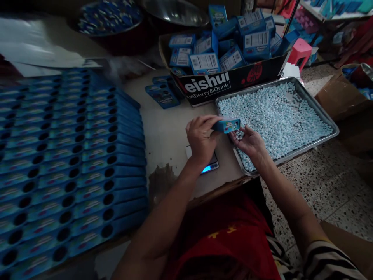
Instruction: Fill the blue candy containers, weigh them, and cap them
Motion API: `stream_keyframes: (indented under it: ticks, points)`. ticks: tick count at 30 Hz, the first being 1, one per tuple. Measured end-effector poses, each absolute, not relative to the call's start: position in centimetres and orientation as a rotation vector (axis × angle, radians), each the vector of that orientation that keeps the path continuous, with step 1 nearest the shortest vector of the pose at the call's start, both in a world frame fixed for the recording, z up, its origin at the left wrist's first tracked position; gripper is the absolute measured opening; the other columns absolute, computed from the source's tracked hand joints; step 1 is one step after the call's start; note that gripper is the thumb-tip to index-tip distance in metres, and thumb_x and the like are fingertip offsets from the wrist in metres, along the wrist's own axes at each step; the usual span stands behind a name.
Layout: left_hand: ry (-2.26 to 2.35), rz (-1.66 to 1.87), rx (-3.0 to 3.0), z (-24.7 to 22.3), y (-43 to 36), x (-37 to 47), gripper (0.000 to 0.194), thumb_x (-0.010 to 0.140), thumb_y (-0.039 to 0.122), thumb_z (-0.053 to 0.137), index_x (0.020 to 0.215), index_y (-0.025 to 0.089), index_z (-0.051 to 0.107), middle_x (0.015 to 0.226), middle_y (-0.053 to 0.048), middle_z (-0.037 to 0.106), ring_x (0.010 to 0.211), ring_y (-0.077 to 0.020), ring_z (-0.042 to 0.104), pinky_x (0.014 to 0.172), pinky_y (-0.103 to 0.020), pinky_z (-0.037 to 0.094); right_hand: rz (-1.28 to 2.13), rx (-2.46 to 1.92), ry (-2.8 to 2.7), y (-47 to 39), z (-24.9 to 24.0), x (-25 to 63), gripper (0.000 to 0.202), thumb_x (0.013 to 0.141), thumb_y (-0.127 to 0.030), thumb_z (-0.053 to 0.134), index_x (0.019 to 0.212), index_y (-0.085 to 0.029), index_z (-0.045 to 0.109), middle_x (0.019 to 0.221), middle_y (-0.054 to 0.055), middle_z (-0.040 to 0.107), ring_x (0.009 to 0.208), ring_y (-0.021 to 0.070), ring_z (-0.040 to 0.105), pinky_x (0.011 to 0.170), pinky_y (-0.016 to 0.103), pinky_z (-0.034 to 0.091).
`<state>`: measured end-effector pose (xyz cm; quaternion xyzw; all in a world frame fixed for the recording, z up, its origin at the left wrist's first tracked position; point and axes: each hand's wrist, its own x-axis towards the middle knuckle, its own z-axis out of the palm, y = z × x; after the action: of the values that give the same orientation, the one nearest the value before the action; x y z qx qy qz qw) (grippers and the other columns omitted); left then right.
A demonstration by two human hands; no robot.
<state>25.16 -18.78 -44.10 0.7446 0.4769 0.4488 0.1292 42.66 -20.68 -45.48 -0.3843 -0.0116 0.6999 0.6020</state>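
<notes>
My left hand (pixel 201 137) grips a small blue candy box (pixel 229 125), tilted over towards the right. Its near end faces me and shows pale candies inside. Just beside it, my right hand (pixel 251 143) is cupped palm up and holds a few small pale-blue candies (pixel 239 135) near the fingertips. Both hands are at the left edge of a metal tray (pixel 287 158), which is spread with many such candies (pixel 271 116). A digital scale (pixel 214 165) with a lit blue display sits below my left hand, partly hidden by it.
Rows of blue boxes with round dark holes (pixel 109 171) fill the left side. A black carton (pixel 241 79) heaped with blue boxes stands behind the tray. A few flat boxes (pixel 163 95) lie beside it. At the back left is a large bowl of wrapped pieces (pixel 112 37).
</notes>
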Motion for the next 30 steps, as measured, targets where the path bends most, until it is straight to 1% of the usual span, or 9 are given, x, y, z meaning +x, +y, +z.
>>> stream_keyframes:
  ticks: [5, 8, 11, 14, 16, 20, 22, 24, 30]
  points:
    - [1.315, 1.442, 1.385, -46.0, -21.4, 21.1, 0.05, 0.071, 0.036, 0.093, 0.116, 0.019, 0.078, 0.11, -0.004, 0.079, 0.106, -0.0239, 0.074, 0.102, -0.038, 0.057, 1.666, -0.965, 0.007, -20.6, -44.0, 44.2, 0.011, 0.099, -0.011, 0.054, 0.101, -0.019, 0.061, 0.09, 0.005, 0.069, 0.067, 0.0095, 0.063, 0.053, 0.012, 0.057]
    - [1.306, 1.355, 1.139, -46.6, -24.0, 18.7, 0.053, 0.066, 0.035, 0.095, 0.114, 0.02, 0.079, 0.109, -0.004, 0.082, 0.104, -0.0242, 0.076, 0.102, -0.038, 0.059, 1.579, -1.106, -0.203, -20.4, -43.7, 45.8, 0.017, 0.089, -0.004, 0.066, 0.095, -0.019, 0.061, 0.08, 0.0, 0.066, 0.06, 0.0062, 0.058, 0.047, 0.008, 0.048]
    - [1.421, 1.283, 1.12, -46.8, -26.0, 17.3, 0.046, 0.07, 0.035, 0.092, 0.113, 0.023, 0.08, 0.111, -0.004, 0.083, 0.106, -0.0263, 0.077, 0.101, -0.04, 0.06, 1.442, -1.339, -0.572, -20.3, -43.7, 47.3, 0.013, 0.089, -0.015, 0.078, 0.091, -0.016, 0.065, 0.067, -0.001, 0.064, 0.049, 0.0042, 0.05, 0.04, 0.009, 0.037]
    - [1.488, 1.263, 1.147, -47.4, -26.6, 16.6, 0.041, 0.073, 0.037, 0.09, 0.111, 0.023, 0.08, 0.109, -0.004, 0.084, 0.106, -0.0272, 0.077, 0.101, -0.041, 0.061, 1.411, -1.525, -0.913, -20.5, -43.3, 48.0, 0.027, 0.091, -0.035, 0.082, 0.083, -0.014, 0.067, 0.052, -0.004, 0.054, 0.039, 0.0036, 0.037, 0.035, 0.013, 0.023]
    - [1.461, 1.29, 1.155, -47.9, -26.5, 16.3, 0.046, 0.072, 0.039, 0.091, 0.113, 0.022, 0.079, 0.113, -0.005, 0.083, 0.11, -0.0275, 0.077, 0.105, -0.042, 0.06, 1.471, -1.552, -0.966, -20.6, -42.6, 47.9, 0.029, 0.09, -0.037, 0.083, 0.083, -0.014, 0.068, 0.052, -0.005, 0.052, 0.039, 0.0036, 0.037, 0.036, 0.014, 0.023]
    - [1.424, 1.354, 1.196, -48.2, -26.6, 15.1, 0.059, 0.073, 0.042, 0.091, 0.127, 0.025, 0.074, 0.134, -0.008, 0.077, 0.127, -0.0266, 0.072, 0.115, -0.043, 0.055, 1.675, -1.464, -0.749, -20.4, -40.1, 46.0, 0.02, 0.084, -0.02, 0.085, 0.091, -0.016, 0.067, 0.067, -0.002, 0.061, 0.051, 0.0054, 0.05, 0.043, 0.014, 0.033]
    - [1.418, 1.373, 1.257, -47.6, -27.2, 14.0, 0.057, 0.077, 0.042, 0.089, 0.129, 0.024, 0.073, 0.134, -0.008, 0.076, 0.128, -0.0259, 0.071, 0.117, -0.044, 0.054, 1.756, -1.41, -0.726, -20.5, -38.6, 44.4, 0.018, 0.082, -0.012, 0.081, 0.093, -0.016, 0.068, 0.073, 0.0, 0.066, 0.058, 0.0072, 0.056, 0.049, 0.015, 0.042]
    - [1.432, 1.397, 1.32, -46.4, -28.1, 12.8, 0.052, 0.081, 0.04, 0.087, 0.128, 0.022, 0.074, 0.13, -0.009, 0.077, 0.124, -0.0258, 0.073, 0.115, -0.045, 0.056, 1.805, -1.374, -0.819, -20.7, -37.3, 42.5, 0.017, 0.082, -0.01, 0.08, 0.094, -0.016, 0.071, 0.076, 0.002, 0.068, 0.062, 0.0086, 0.059, 0.053, 0.017, 0.047]
    - [1.653, 1.517, 1.619, -41.3, -31.1, 9.5, 0.03, 0.091, 0.03, 0.082, 0.12, 0.027, 0.078, 0.112, -0.004, 0.08, 0.105, -0.0237, 0.077, 0.1, -0.045, 0.063, 1.852, -1.306, -1.244, -21.1, -34.4, 37.3, 0.016, 0.089, -0.024, 0.082, 0.096, -0.015, 0.071, 0.072, 0.001, 0.066, 0.06, 0.009, 0.054, 0.049, 0.02, 0.038]
